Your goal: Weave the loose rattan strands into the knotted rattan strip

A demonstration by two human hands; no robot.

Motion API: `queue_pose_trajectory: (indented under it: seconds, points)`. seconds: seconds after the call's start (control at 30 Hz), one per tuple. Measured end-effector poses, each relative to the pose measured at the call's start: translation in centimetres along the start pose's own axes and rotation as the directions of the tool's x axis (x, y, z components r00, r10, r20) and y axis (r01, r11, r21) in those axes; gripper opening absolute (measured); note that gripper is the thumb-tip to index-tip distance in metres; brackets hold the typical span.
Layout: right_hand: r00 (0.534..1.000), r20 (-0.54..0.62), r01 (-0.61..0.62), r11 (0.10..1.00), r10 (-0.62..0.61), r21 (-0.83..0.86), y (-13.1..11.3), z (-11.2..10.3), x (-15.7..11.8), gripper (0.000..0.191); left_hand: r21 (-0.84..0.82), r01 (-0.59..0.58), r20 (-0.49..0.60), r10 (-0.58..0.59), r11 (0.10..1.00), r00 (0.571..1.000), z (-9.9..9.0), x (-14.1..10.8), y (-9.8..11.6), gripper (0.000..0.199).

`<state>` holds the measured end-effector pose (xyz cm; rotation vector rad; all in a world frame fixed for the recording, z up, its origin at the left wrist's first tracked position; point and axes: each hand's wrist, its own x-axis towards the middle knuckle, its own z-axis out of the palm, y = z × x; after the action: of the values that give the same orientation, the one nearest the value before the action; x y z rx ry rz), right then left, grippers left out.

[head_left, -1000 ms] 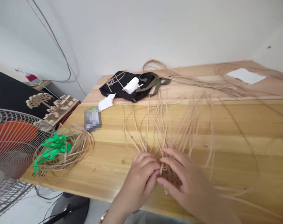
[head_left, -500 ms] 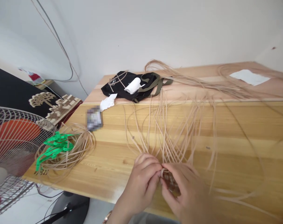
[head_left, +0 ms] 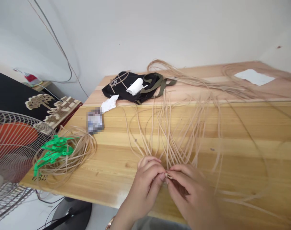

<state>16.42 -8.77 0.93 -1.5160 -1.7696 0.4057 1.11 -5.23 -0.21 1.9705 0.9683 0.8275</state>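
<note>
Near the front edge of the wooden table [head_left: 107, 179], my left hand [head_left: 147, 185] pinches the end of a small woven piece between thumb and fingers. Close against it, my right hand [head_left: 191, 191] has thumb and fingers closed on the same woven piece, by a small pale loop [head_left: 169, 175]. Most of the woven part is hidden by my right hand. Many long, thin tan strips [head_left: 168, 137] fan out from it over the tabletop towards the back.
At the left lies a coil of strips [head_left: 84, 150] with green ribbon [head_left: 55, 151], beside a fan [head_left: 13, 143]. Further back are a black bag [head_left: 121, 86], white paper [head_left: 136, 86], a blurred packet [head_left: 95, 121], a strip bundle [head_left: 191, 78] and a white sheet [head_left: 254, 77].
The fingers of my right hand have drawn closer together over the woven piece, covering more of it. The whole view has shifted slightly.
</note>
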Motion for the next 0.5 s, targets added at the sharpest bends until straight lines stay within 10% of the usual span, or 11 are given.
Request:
queue_pose_trajectory:
  seconds: [0.5]
  points:
    - [0.998,-0.023,0.061,0.998,-0.06,0.024,0.7,0.2,0.2,0.018,0.282,-0.108,0.03,0.104,0.953,0.994,-1.4,0.4,0.5,0.023]
